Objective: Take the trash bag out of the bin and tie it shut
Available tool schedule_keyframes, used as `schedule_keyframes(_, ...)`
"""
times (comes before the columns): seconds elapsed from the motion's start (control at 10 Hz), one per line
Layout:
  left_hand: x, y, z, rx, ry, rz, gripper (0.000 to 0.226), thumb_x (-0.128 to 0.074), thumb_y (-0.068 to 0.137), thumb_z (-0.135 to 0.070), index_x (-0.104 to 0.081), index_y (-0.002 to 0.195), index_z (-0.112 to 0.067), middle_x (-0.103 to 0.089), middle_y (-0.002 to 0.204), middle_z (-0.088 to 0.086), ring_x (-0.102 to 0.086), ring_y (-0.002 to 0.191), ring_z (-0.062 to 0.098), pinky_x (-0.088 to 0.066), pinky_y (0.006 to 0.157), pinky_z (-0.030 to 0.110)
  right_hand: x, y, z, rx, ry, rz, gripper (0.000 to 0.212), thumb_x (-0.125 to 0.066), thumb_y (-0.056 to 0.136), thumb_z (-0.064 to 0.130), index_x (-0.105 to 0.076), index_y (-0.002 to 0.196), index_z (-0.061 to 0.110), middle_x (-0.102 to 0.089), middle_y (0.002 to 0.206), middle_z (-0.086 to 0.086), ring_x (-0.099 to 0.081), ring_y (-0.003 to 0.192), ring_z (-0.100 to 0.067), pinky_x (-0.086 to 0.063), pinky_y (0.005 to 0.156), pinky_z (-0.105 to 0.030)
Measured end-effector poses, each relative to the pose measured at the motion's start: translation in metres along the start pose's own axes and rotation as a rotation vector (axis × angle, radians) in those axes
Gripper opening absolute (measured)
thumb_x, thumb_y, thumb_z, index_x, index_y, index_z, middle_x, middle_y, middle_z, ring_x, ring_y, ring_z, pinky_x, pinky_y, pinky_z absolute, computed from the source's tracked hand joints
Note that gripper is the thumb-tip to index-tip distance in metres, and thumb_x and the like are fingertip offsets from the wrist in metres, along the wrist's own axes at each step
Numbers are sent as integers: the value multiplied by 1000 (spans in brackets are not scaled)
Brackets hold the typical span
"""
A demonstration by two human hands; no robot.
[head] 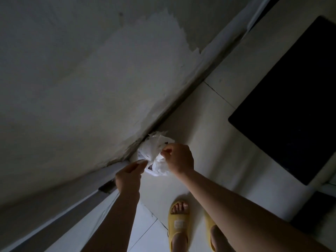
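A white plastic trash bag (154,151) hangs bunched in the air in front of me, close to the foot of the wall. My left hand (129,176) pinches a strip of the bag's top at its lower left. My right hand (179,159) grips the gathered plastic at the bag's right side. Both arms reach forward from the bottom of the view. The bag's lower part is hidden behind my hands. No bin shows in the frame.
A pale wall with a peeling paint patch (145,60) fills the left. A dark baseboard (181,99) runs along its foot. A black mat (291,99) lies on the tiled floor (218,135) at the right. My feet wear yellow slippers (179,224).
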State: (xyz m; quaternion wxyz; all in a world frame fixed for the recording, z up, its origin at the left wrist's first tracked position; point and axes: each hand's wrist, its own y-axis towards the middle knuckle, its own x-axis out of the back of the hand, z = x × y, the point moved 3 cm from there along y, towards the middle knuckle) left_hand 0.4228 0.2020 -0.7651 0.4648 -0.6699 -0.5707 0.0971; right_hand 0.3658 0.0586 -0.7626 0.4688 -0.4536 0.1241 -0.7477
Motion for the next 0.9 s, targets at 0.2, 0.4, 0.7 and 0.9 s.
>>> schedule_keyframes(0.2,-2,19,8,-15,40,-13,14,-75,71,-16,-63,67,-9,-51,55,5,-44,56,16,-38,55,25,1,12,-13,-55,16,-71,21,-52,91,22,-65,103,11,-71,106,-9,-61,101,-26,-46,78,-28)
schedule_keyframes(0.4,-7,15,8,0,1,88,25,-75,71,-11,-65,94,-12,-60,76,5,-55,74,17,-47,78,34,-3,9,-8,-47,70,1,23,-59,86,21,-62,105,10,-69,110,-11,-62,102,-29,-48,85,-34)
schedule_keyframes(0.7,9,-7,-8,-93,175,116,61,-76,71,-12,-50,126,-7,-54,131,18,-50,121,33,-38,102,44,15,-4,9,-17,-30,59,24,-62,84,25,-60,105,14,-68,110,-9,-60,104,-29,-49,83,-35)
schedule_keyframes(0.9,26,-27,-24,-152,245,103,64,-79,67,-14,-52,125,-9,-55,132,17,-53,120,32,-42,104,51,34,-25,19,-4,-82,106,43,-60,85,30,-50,125,17,-62,125,-8,-56,115,-26,-47,91,-34)
